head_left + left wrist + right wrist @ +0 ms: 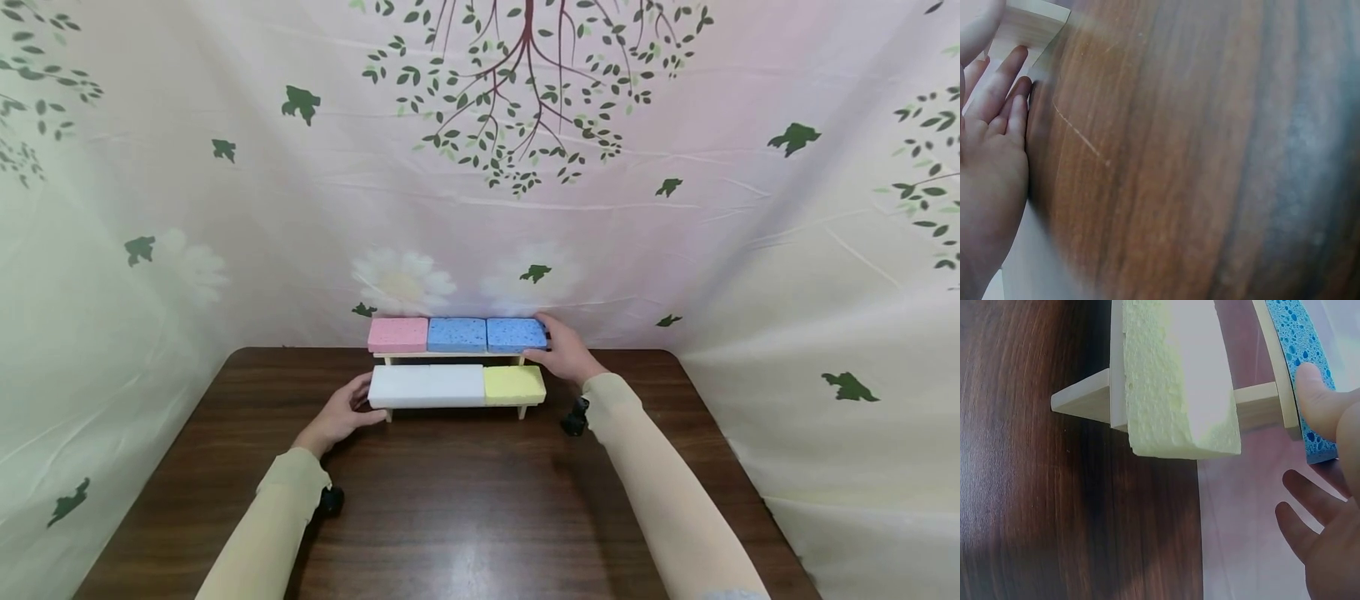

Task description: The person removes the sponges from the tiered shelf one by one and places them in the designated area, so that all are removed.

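Near: shiny brown wood table point(457, 517), scratch point(1082, 134) shown in left wrist view. At eleven o'clock, left hand point(342, 414) is placed by stand end, fingers loosely straight; whether touched, cannot be told. At twelve, on front stand point(522, 412): two white blocks point(426, 386), one yellow block point(514, 385). Farther, on back stand point(450, 356): one pink block point(398, 335), two blue blocks point(457, 334); three-o'clock-end one is pinched between thumb and finger of right hand point(568, 354). Farthest: pale cloth point(480, 217), printed with tree point(528, 50), two flowers point(403, 280).
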Available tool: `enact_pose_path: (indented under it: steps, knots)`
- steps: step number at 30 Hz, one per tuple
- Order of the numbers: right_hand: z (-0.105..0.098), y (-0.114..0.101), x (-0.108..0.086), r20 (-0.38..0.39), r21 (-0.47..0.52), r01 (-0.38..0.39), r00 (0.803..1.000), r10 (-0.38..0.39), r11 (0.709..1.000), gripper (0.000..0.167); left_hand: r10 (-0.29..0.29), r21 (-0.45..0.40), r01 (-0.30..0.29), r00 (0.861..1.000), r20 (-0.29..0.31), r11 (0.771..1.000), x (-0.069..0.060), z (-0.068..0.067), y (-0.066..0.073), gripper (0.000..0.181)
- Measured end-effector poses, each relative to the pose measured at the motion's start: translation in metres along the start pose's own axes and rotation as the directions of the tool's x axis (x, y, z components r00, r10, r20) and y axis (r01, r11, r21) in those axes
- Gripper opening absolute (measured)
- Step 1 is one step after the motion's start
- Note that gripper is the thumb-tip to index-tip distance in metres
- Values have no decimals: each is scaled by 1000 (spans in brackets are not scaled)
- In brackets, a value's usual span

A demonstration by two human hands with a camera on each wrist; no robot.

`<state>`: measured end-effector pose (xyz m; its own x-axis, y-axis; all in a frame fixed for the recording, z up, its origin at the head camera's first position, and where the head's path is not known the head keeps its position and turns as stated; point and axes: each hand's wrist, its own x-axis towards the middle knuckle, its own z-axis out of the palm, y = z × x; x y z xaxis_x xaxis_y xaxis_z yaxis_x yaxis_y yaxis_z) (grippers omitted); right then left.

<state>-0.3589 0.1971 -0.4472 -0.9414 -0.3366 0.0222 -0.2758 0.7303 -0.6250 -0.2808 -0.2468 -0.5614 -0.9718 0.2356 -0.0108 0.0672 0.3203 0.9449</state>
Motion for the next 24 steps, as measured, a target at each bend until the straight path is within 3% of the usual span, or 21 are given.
enact_pose_path:
  steps: [7, 13, 24]
  knots:
    - [-2, 10, -3, -27, 69, -5, 1000, 7, 998, 83, -21, -2, 21, 1000, 2, 1000, -5, 2, 14, 88]
    - [-6, 11, -10, -43, 100, -8, 999, 12, 995, 82, -14, 20, 14, 1000, -7, 1000, -1, 0, 1, 90]
    - [-20, 24, -23, -78, 67, -4, 997, 9, 998, 80, 1, 61, -1, 1000, -6, 998, 0, 1, -1, 87]
